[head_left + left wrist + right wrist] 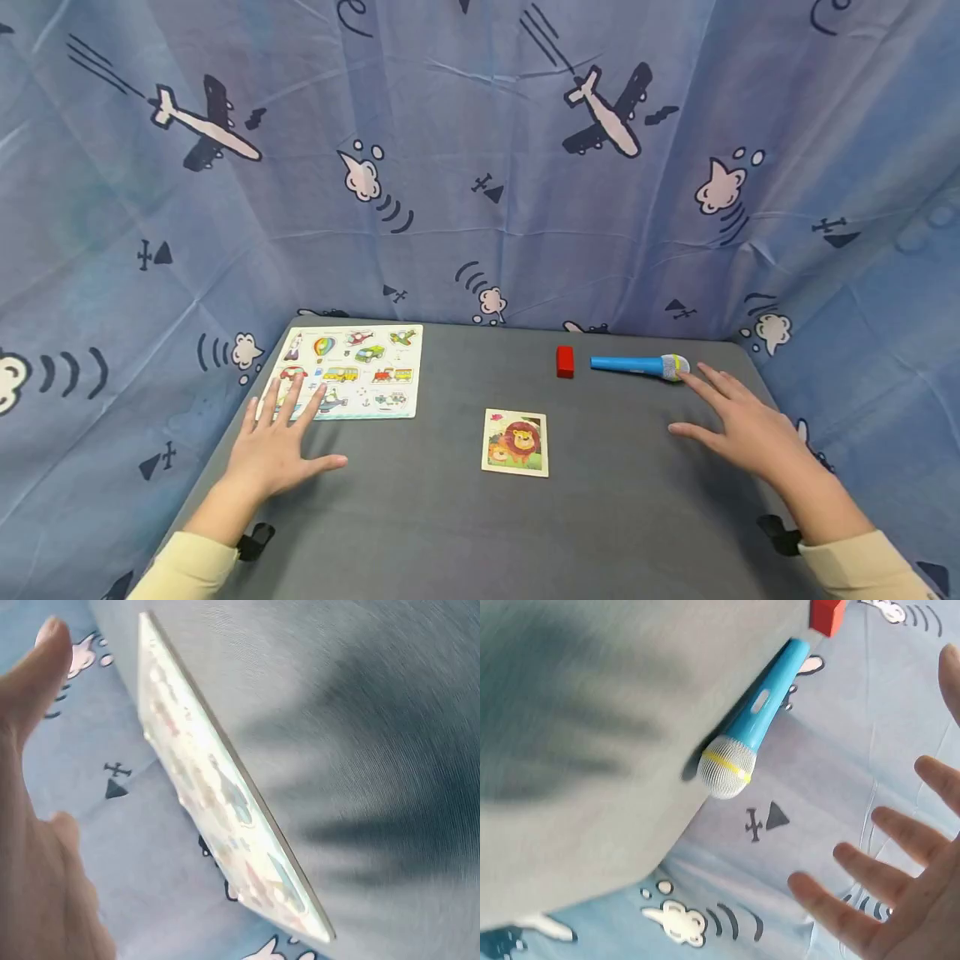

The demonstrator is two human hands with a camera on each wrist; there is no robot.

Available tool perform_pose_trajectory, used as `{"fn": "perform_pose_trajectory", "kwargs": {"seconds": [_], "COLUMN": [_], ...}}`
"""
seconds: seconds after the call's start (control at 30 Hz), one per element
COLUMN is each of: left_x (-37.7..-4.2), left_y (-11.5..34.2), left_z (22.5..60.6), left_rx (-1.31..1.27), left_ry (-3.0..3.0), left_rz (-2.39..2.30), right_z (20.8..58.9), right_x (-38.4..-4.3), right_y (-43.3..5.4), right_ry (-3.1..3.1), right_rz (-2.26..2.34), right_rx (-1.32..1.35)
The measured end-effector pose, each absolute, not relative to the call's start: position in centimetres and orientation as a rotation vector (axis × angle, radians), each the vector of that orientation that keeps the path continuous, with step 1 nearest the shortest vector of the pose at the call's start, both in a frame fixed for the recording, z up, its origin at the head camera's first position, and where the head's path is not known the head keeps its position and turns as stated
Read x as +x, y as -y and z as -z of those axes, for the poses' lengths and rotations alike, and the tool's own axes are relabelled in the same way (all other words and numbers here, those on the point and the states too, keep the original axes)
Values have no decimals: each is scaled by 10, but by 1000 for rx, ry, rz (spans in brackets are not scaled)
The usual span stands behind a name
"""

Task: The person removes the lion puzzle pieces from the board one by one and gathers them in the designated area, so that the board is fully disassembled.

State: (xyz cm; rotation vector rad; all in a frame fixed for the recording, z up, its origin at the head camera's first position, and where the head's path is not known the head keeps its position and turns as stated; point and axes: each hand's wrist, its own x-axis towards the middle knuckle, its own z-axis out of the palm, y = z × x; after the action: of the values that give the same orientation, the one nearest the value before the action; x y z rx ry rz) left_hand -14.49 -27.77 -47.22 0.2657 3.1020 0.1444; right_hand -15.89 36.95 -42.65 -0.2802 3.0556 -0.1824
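Note:
My left hand [272, 454] hovers over the table's left side with its fingers spread, fingertips overlapping the near edge of a white puzzle board [348, 371] printed with vehicles. Nothing is in it. On the right, my right hand [746, 425] is also spread and holds nothing; its fingertips lie close to the grey mesh head of a blue toy microphone [630, 364]. In the right wrist view the microphone [761, 705] lies on the table, apart from the fingers [885, 870]. Between the hands lies a small lion picture puzzle [515, 443].
A red block [565, 362] sits left of the microphone's handle end. The grey table [480, 533] ends at a blue curtain [450, 167] with airplane prints, which rises behind it and along both sides. Black straps [256, 542] show at both wrists.

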Motion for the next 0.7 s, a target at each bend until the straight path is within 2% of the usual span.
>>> {"fn": "perform_pose_trajectory", "kwargs": {"seconds": [0.37,0.7], "left_x": [-137,-140], "left_y": [241,186], "left_z": [497,518], "left_rx": [338,467], "left_ry": [-3113,-3139], "left_rz": [-431,-559], "right_z": [443,459], "right_x": [-158,-164], "right_y": [-333,-297], "right_ry": [-3061,-3130], "right_rz": [505,602], "right_rx": [-257,-387]}}
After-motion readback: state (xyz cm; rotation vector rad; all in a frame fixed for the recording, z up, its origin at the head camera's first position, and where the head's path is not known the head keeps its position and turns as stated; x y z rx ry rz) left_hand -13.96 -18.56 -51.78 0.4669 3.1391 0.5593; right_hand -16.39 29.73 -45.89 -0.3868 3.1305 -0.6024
